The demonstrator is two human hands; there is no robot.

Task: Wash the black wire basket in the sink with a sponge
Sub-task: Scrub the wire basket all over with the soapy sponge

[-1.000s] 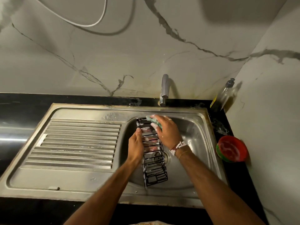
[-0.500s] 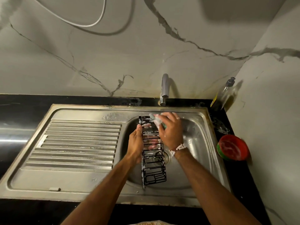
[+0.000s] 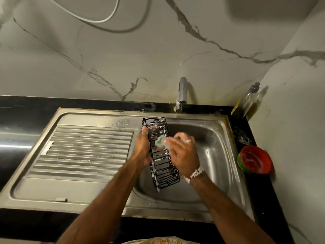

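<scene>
A long black wire basket (image 3: 164, 170), streaked with white foam, is held tilted over the steel sink bowl (image 3: 209, 155). My left hand (image 3: 142, 148) grips its left long side near the middle. My right hand (image 3: 182, 154) holds a green sponge (image 3: 160, 143) and presses it against the basket's wires around mid-length. The hand is blurred by motion and covers part of the sponge. A bead bracelet sits on the right wrist.
The tap (image 3: 181, 94) stands behind the bowl, with no water running. A ribbed steel draining board (image 3: 84, 152) lies to the left. A soap dispenser bottle (image 3: 249, 101) stands in the back right corner, and a red and green bowl (image 3: 255, 162) rests on the black counter at right.
My right hand has slid the sponge down from the basket's far end toward its middle. The basket's far end has risen and swung slightly left in my left hand.
</scene>
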